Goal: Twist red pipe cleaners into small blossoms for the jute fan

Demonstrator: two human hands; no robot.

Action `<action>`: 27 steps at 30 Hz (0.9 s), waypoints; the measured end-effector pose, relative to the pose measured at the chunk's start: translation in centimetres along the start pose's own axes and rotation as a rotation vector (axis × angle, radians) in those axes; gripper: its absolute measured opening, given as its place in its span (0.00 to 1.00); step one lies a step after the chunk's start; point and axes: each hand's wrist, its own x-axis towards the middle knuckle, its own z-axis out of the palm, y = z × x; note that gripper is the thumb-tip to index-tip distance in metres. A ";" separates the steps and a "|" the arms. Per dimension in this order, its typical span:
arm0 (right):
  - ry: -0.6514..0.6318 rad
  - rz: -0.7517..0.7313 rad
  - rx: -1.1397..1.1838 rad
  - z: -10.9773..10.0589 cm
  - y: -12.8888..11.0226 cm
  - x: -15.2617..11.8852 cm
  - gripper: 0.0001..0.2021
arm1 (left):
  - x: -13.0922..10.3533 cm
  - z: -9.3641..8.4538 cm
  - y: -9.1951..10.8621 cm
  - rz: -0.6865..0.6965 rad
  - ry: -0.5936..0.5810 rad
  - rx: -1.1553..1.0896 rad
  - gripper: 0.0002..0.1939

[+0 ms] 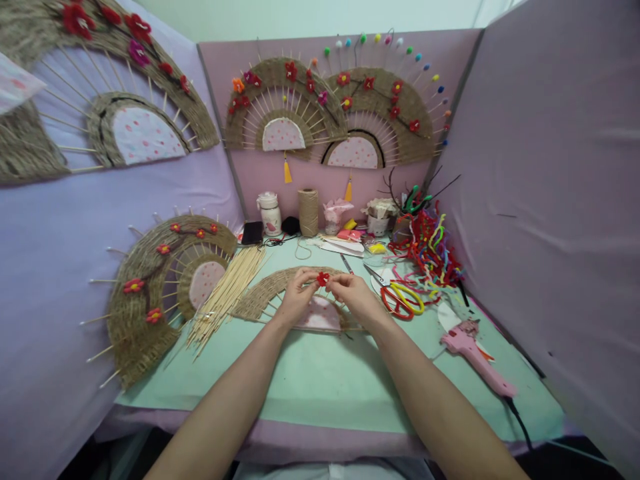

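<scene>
A small red flower [323, 279] is pinched between the fingertips of both hands, above a twine-covered fan. My left hand [299, 291] grips it from the left and my right hand [351, 292] from the right. Below them the fan [265, 293] lies flat on the table, with thin sticks between its woven bands and a pink-and-white half-round centre [320, 313]. The hands and wrists cover part of the fan.
Bundled thin sticks [227, 297] lie left, beside a finished fan [145, 287]. At right are red scissors [397, 303], yellow scissors [410, 298], a pink glue gun [475, 357] and coloured pipe cleaners [430, 247]. A twine spool [309, 213] and white bottle [270, 215] stand behind.
</scene>
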 end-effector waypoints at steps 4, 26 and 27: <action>0.056 0.004 0.006 0.1 0.0 0.0 0.07 | 0.1 0.1 0.0 0.000 0.010 0.002 0.05; -0.016 0.054 0.108 -0.4 1.2 0.7 0.08 | -0.5 2.0 -1.5 -0.112 0.148 -0.228 0.06; -0.028 0.067 0.126 -0.4 1.0 0.6 0.08 | -0.5 2.1 -1.5 -0.153 0.154 -0.300 0.06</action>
